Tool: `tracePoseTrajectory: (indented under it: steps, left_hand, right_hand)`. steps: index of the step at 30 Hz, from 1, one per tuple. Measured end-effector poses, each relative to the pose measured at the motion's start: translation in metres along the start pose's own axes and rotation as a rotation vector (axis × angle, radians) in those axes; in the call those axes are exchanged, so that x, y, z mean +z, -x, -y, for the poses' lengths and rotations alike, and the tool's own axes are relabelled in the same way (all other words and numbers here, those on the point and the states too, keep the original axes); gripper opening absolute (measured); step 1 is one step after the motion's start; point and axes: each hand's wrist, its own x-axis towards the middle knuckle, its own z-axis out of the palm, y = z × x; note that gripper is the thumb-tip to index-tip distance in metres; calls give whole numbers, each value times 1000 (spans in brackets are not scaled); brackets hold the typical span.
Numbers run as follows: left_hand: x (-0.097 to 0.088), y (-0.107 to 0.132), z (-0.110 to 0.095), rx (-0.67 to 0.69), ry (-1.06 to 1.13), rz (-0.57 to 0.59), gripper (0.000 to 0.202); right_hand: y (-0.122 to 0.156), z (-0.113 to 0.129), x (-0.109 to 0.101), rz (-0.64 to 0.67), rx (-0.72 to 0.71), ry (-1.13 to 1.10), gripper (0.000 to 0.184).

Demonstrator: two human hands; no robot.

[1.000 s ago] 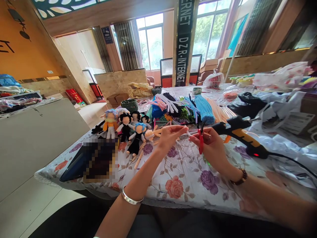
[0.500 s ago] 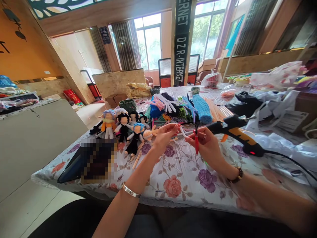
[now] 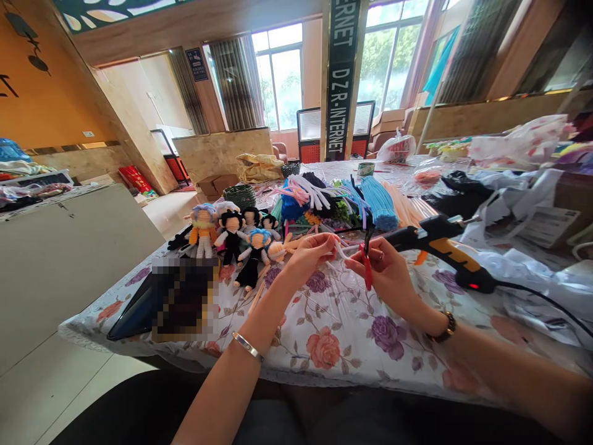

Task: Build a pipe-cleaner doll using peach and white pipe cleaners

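My left hand is closed, its fingertips pinching a white pipe cleaner over the table. The strip is bent and runs across to my right hand, whose thumb and fingertips touch its other end. Within the right hand sit red-handled pliers, dark jaws pointing up and handle hanging down. Just beyond that hand lies a black and orange glue gun with a red light lit. Several small yarn-like dolls are grouped to the left of my left hand.
Bundles of coloured pipe cleaners lie behind my hands. A tablet-like object, partly blurred out, rests at the left on the flowered tablecloth. White plastic bags and the glue gun's black cord take up the right side.
My left hand has turned slightly and its bracelet has shifted a little. Both hands stay at almost the same spot, still holding the pipe cleaner and pliers.
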Motion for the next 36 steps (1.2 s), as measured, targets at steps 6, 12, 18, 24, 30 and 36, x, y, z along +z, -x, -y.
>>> tracePoseTrajectory:
  steps: [6,12,18,24,30,36]
  left_hand:
    - [3,5,-5,8,-25,21,39]
    - [4,7,-7,3,-29,29,40]
    - [6,7,-8,-3,-31,71,37]
    - [7,8,-11,-10,-22,101,34]
    - [2,7,-12,-32,-27,120,32]
    - [-1,8,-14,-63,-61,148,31]
  right_hand:
    - [0,1,1,4,15,-33,35]
    - [1,1,0,5,9,-22,34]
    - [0,0,1,11,10,-9,35]
    - [0,-1,0,28,4,-10,35]
    - [1,-3,0,44,27,-29,36]
    - [2,-2,0,53,21,-19,37]
